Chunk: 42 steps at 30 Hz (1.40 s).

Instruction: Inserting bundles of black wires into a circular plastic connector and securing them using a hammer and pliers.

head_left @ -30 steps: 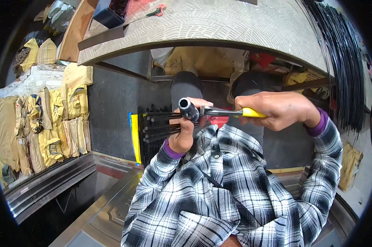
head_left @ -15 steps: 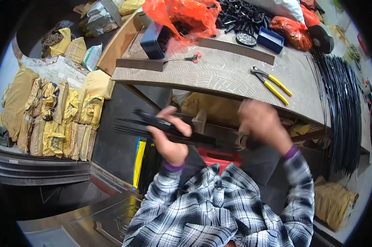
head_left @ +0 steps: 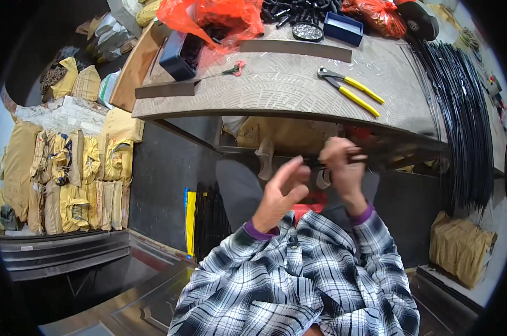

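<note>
Because blur veils the right hand [head_left: 343, 162], its grip can't be judged | left hand [head_left: 281, 193]: grip half-spread, empty

Black-and-white plaid shirt [head_left: 290, 280], purple cuffs [head_left: 363, 215], yellow pincer handles [head_left: 359, 101]

No lettering, number or sign can be read; dark marks on the yellow packages [head_left: 74, 195], stacked toward nine o'clock, are too small to make out.

Workshop here: yellow-handled metal pincers [head_left: 357, 101] near the grey patterned bench [head_left: 264, 92]'s front edge, long black rods [head_left: 462, 123] overhanging its right end!
</note>
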Available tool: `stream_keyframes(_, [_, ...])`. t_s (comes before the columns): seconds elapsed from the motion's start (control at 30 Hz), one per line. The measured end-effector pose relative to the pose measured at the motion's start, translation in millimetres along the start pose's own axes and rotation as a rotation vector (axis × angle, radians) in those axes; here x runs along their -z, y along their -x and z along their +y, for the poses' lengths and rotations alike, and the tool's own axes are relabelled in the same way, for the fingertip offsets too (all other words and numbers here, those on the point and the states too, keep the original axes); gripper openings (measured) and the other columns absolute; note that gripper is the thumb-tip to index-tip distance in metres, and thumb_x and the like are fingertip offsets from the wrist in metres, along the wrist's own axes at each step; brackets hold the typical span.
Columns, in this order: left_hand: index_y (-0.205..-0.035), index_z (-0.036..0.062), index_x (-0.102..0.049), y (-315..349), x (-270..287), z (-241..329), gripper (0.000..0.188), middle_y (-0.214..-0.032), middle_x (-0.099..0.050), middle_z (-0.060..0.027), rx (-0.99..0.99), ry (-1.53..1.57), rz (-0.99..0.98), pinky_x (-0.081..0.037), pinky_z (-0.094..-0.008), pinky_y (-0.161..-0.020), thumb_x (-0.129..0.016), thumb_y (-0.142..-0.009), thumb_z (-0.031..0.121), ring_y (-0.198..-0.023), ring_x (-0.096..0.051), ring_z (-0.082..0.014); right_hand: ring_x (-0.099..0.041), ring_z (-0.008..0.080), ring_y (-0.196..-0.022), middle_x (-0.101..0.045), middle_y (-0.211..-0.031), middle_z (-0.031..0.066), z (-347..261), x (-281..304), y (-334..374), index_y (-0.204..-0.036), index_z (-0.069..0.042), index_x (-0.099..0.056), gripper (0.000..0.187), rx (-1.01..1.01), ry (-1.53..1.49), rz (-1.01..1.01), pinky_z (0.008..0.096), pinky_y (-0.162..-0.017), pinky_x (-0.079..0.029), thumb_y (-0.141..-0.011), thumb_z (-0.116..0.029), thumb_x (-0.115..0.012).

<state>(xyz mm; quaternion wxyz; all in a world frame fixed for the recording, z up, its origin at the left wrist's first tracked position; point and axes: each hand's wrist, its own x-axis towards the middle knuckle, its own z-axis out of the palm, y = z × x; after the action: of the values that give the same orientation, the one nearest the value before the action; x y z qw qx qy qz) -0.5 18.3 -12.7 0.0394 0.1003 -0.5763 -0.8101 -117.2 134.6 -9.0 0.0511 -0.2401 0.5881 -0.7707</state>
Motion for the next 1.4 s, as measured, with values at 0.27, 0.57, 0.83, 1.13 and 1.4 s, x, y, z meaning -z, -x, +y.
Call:
stream_keyframes(0.27, [-0.095,-0.0022,-0.058,0,-6,61,0.023,-0.095,-0.056,-0.0072,-0.509,-0.157,0.126,-0.042,-0.0216,-0.076,-0.068,-0.076,0.006,-0.084,-0.053,-0.011,-0.05,0.0063,-0.062,-0.053,-0.064,-0.0003,58,-30,56,-0.083,-0.001,-0.061,0.011,-0.344,0.063,-0.476,0.0218,-0.055,-0.041,-0.072,-0.002,-0.061])
stream_keyframes(0.57, [-0.096,-0.0012,-0.058,1,-25,62,0.02,-0.092,-0.059,-0.0046,-0.487,-0.059,0.212,-0.046,-0.0205,-0.071,-0.065,-0.077,-0.001,-0.08,-0.056,-0.0089,-0.05,0.0122,-0.082,-0.05,-0.091,0.0068,-32,-18,3,-0.1,0.003,-0.053,0.036,-0.067,-0.242,-0.41,0.0239,-0.071,-0.042,-0.076,-0.018,-0.069])
stream_keyframes(0.83, [-0.092,-0.0014,-0.056,3,-28,67,0.019,-0.088,-0.06,-0.0064,-0.722,-0.512,0.396,-0.044,-0.019,-0.065,-0.067,-0.076,0.003,-0.073,-0.054,-0.0069,-0.048,0.0104,-0.077,-0.049,-0.082,0.0049,-39,-46,3,-0.092,0.002,-0.052,0.03,0.028,-0.39,-0.225,0.0224,-0.069,-0.039,-0.077,-0.018,-0.068])
stream_keyframes(1.13, [-0.082,-0.0022,-0.063,-25,41,79,0.018,-0.075,-0.054,-0.0037,-0.252,0.25,-0.384,-0.036,-0.0231,-0.064,-0.068,-0.072,0.011,-0.071,-0.047,-0.0105,-0.054,0.0135,-0.055,-0.053,-0.062,0.0053,-71,-53,-37,-0.06,-0.004,-0.045,0.036,0.138,0.162,-0.715,0.0242,-0.048,-0.039,-0.059,-0.011,-0.08])
stream_keyframes(1.4, [-0.074,-0.0024,-0.058,-31,71,71,0.018,-0.06,-0.05,-0.0059,-0.352,0.467,-0.055,-0.036,-0.0267,-0.056,-0.069,-0.073,0.011,-0.056,-0.042,-0.0136,-0.059,0.0164,-0.088,-0.064,-0.094,0.01,11,-107,-195,-0.101,0.002,-0.06,0.023,-0.23,0.145,-1.263,0.0292,-0.078,-0.047,-0.087,-0.015,-0.054])
